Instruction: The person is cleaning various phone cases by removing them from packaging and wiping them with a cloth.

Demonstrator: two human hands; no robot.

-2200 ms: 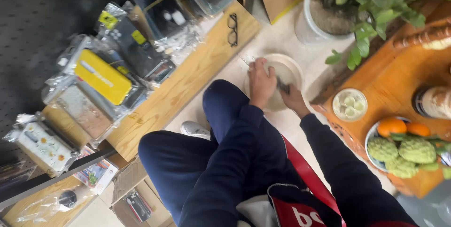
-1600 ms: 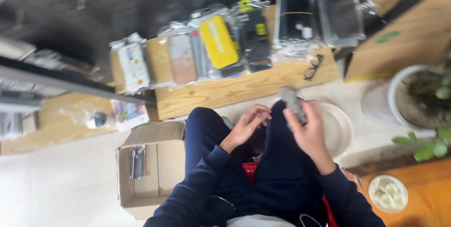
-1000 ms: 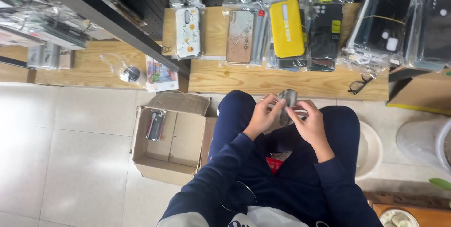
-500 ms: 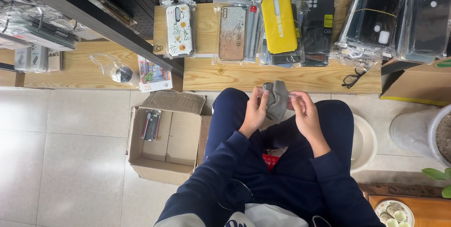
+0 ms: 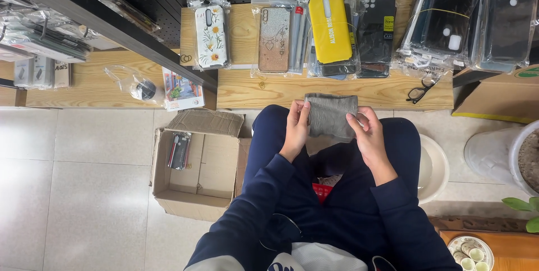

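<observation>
I can't see the lower edge of the grey case — my left hand and right hand cover its sides. The white pot and the tray of small cups are cut off at the frame's edges — the items inside the cardboard box are too small to identify.

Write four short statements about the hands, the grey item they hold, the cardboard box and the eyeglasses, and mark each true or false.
1. Both the left hand and the right hand hold the grey case. True.
2. The cardboard box is closed. False: its flaps are open and a packaged item lies inside.
3. The eyeglasses lie on the wooden shelf. True.
4. The yellow phone case lies in the box. False: it lies on the shelf.
</observation>
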